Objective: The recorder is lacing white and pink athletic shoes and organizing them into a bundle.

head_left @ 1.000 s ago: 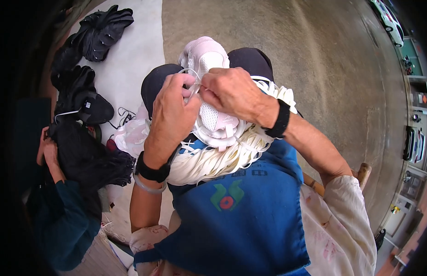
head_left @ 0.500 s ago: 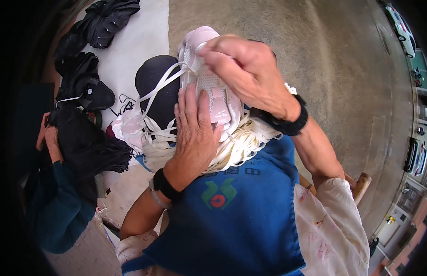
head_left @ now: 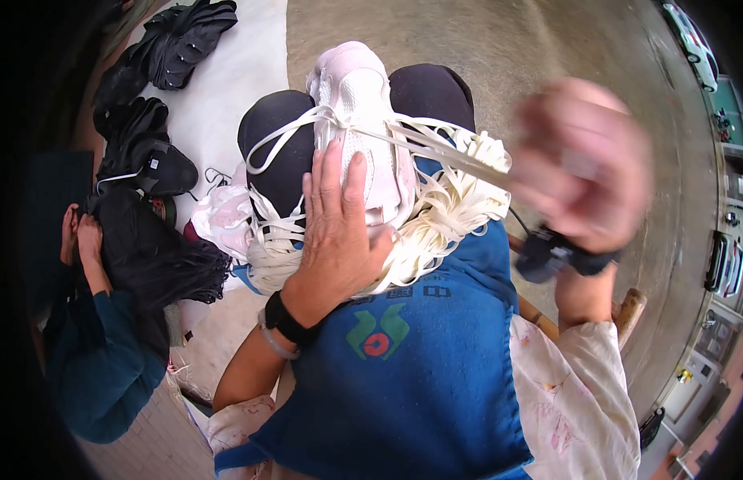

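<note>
A pale pink and white sneaker point(head_left: 374, 164) lies on my lap between my knees, toe pointing away from me. Flat across its tongue rests my left hand point(head_left: 335, 220), fingers stretched out and slightly apart. My right hand point(head_left: 583, 164), smeared by motion, is closed on a white shoelace point(head_left: 459, 158) and draws it taut to the right from the eyelets. A loop of lace point(head_left: 279, 140) hangs off the shoe's left side. Beside the shoe, on my blue apron point(head_left: 403, 384), sits a thick bundle of cream laces point(head_left: 447, 228).
Another pink and white shoe point(head_left: 222, 218) stands left of my knee. Further left, black shoes point(head_left: 170, 170) and stacked black uppers point(head_left: 187, 40) lie on a white sheet point(head_left: 255, 48). A co-worker's hands point(head_left: 87, 236) touch black material point(head_left: 135, 248) there. A wooden chair part point(head_left: 630, 318) is by my right elbow.
My right hand has swung from above the shoe's front out to the right, pulling the lace into a straight line. The left hand stays on the tongue. The loop at left has shortened.
</note>
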Motion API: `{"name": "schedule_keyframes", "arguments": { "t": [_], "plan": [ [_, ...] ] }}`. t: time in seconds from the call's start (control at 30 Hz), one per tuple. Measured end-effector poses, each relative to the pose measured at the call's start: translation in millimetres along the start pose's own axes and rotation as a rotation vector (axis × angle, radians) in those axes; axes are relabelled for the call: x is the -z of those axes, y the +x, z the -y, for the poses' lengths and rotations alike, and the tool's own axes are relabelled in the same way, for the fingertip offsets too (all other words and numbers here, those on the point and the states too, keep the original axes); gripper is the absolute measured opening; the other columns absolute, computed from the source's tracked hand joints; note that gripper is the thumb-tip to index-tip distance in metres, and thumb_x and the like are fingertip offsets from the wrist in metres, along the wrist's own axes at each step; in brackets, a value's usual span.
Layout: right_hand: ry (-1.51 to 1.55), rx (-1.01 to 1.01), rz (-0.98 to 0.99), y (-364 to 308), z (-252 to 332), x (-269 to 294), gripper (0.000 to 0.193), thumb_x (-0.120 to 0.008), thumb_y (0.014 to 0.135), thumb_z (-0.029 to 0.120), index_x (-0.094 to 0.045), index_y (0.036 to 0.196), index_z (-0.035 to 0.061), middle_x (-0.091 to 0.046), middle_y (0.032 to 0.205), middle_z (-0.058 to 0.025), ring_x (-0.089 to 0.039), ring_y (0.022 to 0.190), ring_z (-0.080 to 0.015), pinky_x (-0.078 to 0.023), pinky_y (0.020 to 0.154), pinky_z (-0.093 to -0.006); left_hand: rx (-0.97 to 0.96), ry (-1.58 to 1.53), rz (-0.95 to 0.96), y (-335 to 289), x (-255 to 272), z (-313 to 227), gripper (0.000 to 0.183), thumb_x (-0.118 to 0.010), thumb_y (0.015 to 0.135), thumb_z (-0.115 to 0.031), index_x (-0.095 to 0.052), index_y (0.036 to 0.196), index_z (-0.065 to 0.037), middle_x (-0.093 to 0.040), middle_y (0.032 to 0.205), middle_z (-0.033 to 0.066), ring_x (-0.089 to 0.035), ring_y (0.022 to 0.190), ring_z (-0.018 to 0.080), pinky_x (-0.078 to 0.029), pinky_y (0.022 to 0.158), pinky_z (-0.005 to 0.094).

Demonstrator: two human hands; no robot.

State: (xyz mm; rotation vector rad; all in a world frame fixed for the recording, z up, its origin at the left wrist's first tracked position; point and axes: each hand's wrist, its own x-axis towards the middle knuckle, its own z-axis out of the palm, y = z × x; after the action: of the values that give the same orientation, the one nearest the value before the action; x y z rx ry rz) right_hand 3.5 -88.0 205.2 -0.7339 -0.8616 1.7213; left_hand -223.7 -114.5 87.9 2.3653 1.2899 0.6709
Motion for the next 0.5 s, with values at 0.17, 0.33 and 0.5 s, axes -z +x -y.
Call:
{"name": "schedule_keyframes", "arguments": {
  "t": [0.17,0.33,0.5],
  "plan": [
    [0.695,0.436,0.843,-117,120,35,0.019,-0.060,0.089,0.017,-0.056,0.074,0.0058,-0.057,0.073,-0.0013,-0.047,0.057,-0.0004,-0.043,0.049,-0.0136,0.016,-0.330,-0.062,4,38,15,0.049,-0.061,0.081,-0.014,-0.044,0.123,0.004,-0.039,0.133,0.0277,-0.044,0.120,0.0386,-0.039,0.098,0.0452],
    [0.467,0.370,0.736,-119,123,36,0.021,-0.060,0.090,0.020,-0.056,0.075,0.0061,-0.056,0.072,-0.0011,-0.048,0.056,-0.0013,-0.044,0.049,-0.0134,0.853,-1.750,0.460,55,24,1,0.046,-0.037,0.100,-0.036,-0.050,0.113,0.006,-0.062,0.102,0.0184,-0.060,0.100,0.0248,-0.048,0.088,0.0382],
    [0.236,0.310,0.586,-127,120,35,0.023,-0.060,0.090,0.024,-0.056,0.076,0.0063,-0.056,0.070,-0.0009,-0.048,0.054,-0.0022,-0.044,0.049,-0.0132,0.978,-2.056,0.157,76,-5,-18,0.042,-0.037,0.101,-0.033,-0.051,0.113,0.005,-0.063,0.085,0.0092,-0.061,0.092,0.0174,-0.049,0.085,0.0367]
  ]
}}
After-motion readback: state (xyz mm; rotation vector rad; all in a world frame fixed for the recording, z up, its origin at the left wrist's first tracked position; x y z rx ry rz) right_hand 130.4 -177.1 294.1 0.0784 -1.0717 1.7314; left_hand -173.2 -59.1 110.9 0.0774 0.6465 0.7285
